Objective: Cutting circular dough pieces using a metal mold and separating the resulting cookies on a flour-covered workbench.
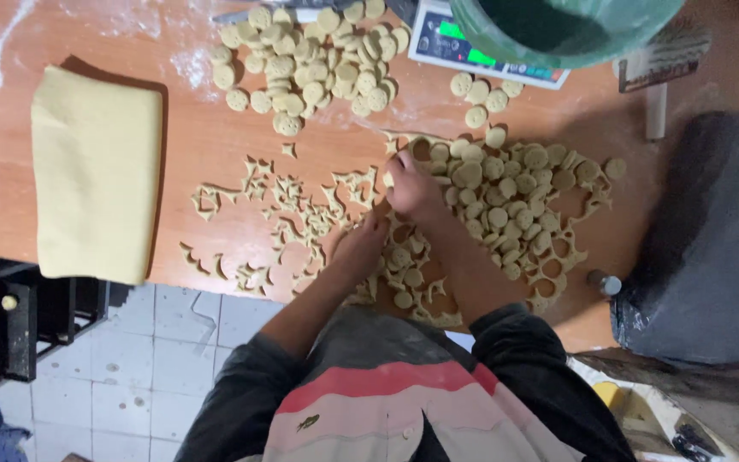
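I log the orange-brown wooden table point(207, 137) as the largest surface, dusted with white flour along its far edge. At its right end sits a big dark grey sack-like bundle point(712, 248). At the left lies a thick folded slab of pale yellow dough point(96, 175), flat, well apart from both hands. At the top edge a green plastic bowl point(566, 30) stands on a white digital scale point(451, 43).

Dough work: a rolled sheet of pale dough, punched full of round holes point(558, 248), lies right of centre with a loose pile of small round docked discs point(506, 188) on it. A second heap of the same round discs point(310, 56) sits at the far side, near the scale. Thin star-shaped dough scraps point(275, 210) are strewn between the slab and the hands.

Hands: the right hand point(412, 184) is at the near-left edge of the disc pile, fingers curled down onto the dough; I cannot tell whether it pinches a piece. The left hand point(361, 244) rests just beside it, lower, fingers bent on the punched sheet; grip likewise not readable. The two hands nearly touch.

Smallest item: a small capped bottle point(605, 282) lying at the table's near-right, next to the bundle
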